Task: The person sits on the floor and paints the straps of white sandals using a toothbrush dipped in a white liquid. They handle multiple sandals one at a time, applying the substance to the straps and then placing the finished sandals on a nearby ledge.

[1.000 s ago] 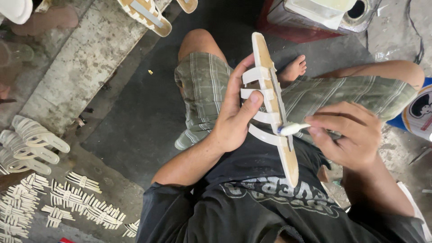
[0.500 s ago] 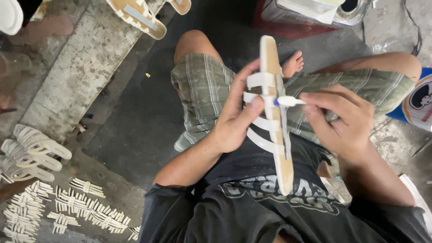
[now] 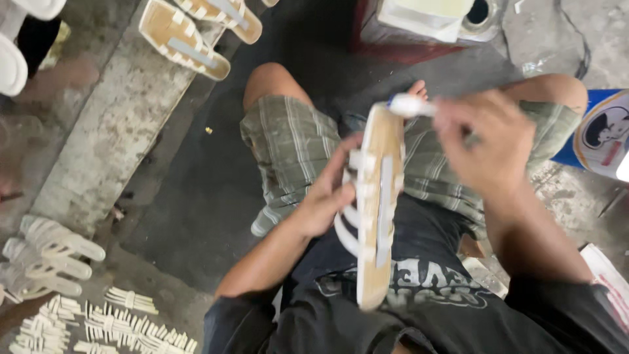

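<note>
A tan sandal sole (image 3: 379, 203) with white straps stands tilted on my lap. My left hand (image 3: 325, 196) grips it by the straps at its left side. A small white-tipped brush (image 3: 409, 105) is pinched in my right hand (image 3: 483, 141), and its tip touches the top end of the sole. I sit with plaid shorts and bare legs below the sole.
Two finished strapped sandals (image 3: 196, 33) lie on the concrete at top left. Several white strap pieces (image 3: 98, 324) and white uppers (image 3: 49, 255) lie at bottom left. A metal can (image 3: 432, 19) stands at top, a blue and white tin (image 3: 599, 134) at right.
My right hand has carried the brush up the sole from its middle to the top end. The sole has turned so more of its flat face shows.
</note>
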